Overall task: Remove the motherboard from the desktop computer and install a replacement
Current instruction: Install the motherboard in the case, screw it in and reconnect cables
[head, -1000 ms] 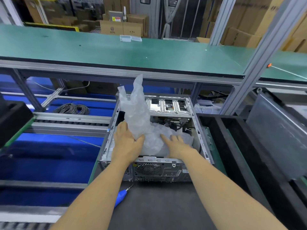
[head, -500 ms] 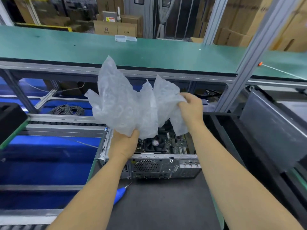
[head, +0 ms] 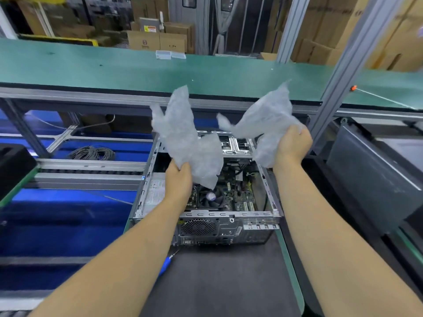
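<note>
An open desktop case (head: 231, 227) lies on its side on the dark mat, rear panel toward me. Inside it the motherboard (head: 240, 195) shows, with a black CPU fan (head: 209, 196) near its left. My left hand (head: 178, 181) grips one crumpled piece of bubble wrap (head: 183, 138) above the case's left half. My right hand (head: 293, 147) grips a second piece of bubble wrap (head: 263, 124) above the case's right edge. The two pieces are apart from each other.
A blue-handled screwdriver (head: 166, 264) lies on the mat (head: 217, 282) by my left forearm. A green conveyor shelf (head: 114, 67) runs across behind. A grey case side panel (head: 375, 175) leans at right. Coiled cable (head: 91, 153) lies on the blue surface at left.
Both hands lifted the bubble wrap out of the case, uncovering the motherboard. The wrap has since come apart into two pieces, my right hand moving right.
</note>
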